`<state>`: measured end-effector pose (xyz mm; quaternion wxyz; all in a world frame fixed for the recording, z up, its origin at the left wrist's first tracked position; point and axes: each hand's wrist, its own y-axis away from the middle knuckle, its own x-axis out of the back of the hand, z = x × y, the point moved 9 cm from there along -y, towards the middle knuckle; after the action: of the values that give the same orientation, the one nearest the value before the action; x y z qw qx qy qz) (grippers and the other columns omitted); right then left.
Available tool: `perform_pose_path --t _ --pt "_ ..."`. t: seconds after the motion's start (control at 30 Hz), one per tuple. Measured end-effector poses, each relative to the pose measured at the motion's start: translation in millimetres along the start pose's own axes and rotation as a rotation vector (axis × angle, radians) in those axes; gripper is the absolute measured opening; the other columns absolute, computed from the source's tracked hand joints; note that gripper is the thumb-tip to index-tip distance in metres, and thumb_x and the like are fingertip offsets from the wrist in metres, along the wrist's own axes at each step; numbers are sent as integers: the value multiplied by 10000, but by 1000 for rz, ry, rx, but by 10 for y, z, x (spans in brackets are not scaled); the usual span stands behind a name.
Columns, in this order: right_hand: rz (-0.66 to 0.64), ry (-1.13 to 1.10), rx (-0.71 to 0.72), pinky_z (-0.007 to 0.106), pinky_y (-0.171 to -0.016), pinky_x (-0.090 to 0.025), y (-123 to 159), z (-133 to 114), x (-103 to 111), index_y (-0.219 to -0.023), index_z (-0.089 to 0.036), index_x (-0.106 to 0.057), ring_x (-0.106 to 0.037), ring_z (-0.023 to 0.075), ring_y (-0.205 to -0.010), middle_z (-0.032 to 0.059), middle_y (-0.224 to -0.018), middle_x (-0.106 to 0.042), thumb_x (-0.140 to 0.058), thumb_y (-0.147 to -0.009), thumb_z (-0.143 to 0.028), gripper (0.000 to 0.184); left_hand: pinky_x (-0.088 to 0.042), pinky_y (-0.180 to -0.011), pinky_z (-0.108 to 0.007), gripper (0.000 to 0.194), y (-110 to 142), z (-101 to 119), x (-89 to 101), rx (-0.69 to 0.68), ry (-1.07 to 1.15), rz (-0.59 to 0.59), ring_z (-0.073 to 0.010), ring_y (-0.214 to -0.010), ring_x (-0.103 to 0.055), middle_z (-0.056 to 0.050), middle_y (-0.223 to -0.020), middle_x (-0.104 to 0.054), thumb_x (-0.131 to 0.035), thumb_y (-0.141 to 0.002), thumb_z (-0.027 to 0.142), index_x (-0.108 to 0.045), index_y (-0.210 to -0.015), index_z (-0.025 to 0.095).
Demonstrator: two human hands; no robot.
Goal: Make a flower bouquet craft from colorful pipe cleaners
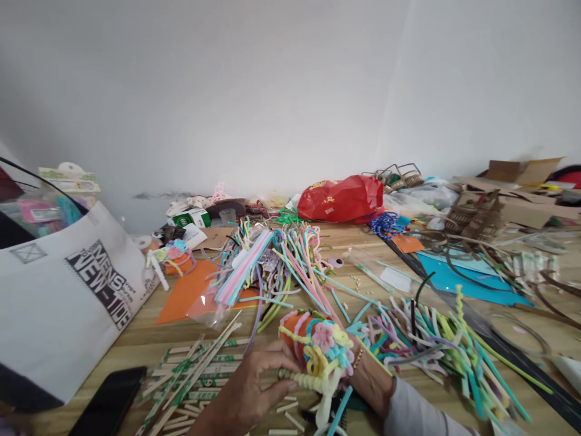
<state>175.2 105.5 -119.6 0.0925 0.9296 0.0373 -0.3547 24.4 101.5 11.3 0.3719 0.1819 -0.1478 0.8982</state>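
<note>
A pipe-cleaner flower (323, 351) is pinched by the left hand (245, 390); the right hand (370, 393) is hidden, its grip untellable; pipe cleaners (281, 266) litter the wooden surface (131, 342) below a white wall (227, 91).

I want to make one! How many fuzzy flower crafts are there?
2. One craft is held by the left hand; the other sits by the orange paper. More may be hidden in the pile.

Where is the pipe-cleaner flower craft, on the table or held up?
Held up: the left hand grips the pipe-cleaner flower craft by its cream stem, above the wooden table.
</note>
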Motion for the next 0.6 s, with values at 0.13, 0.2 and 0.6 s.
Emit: perform_pose_path --t 0.13,0.2,0.6 --pt "-3 19 17 465 -955 -462 9 83 81 -1124 -391 -666 -537 337 -1184 32 -1144 -671 -692 -649 -561 505 -458 -746 -312 153 -42 47 -53 -18 -16 7 -254 -807 -669 -56 -876 -760 -636 -835 290 -777 -893 289" --pt "15 30 25 464 -976 -447 36 80 82 -1110 -387 -675 -530 330 -1190 30 -1122 -679 -659 -663 -609 500 -459 -765 -304 152 -43 -4 -42 11 -41 28 -256 -825 -679 -49 -887 -768 -654 -822 321 -774 -909 285" --pt "-69 -68 -84 430 -905 -499 -390 67 -298 -1014 -254 -673 -641 265 -966 68 -965 -711 -623 -785 -398 275 -387 -552 -239 264 -10 -333 363 130 121 346 -144 -539 -507 1 -553 -593 -660 -777 423 -704 -690 177"
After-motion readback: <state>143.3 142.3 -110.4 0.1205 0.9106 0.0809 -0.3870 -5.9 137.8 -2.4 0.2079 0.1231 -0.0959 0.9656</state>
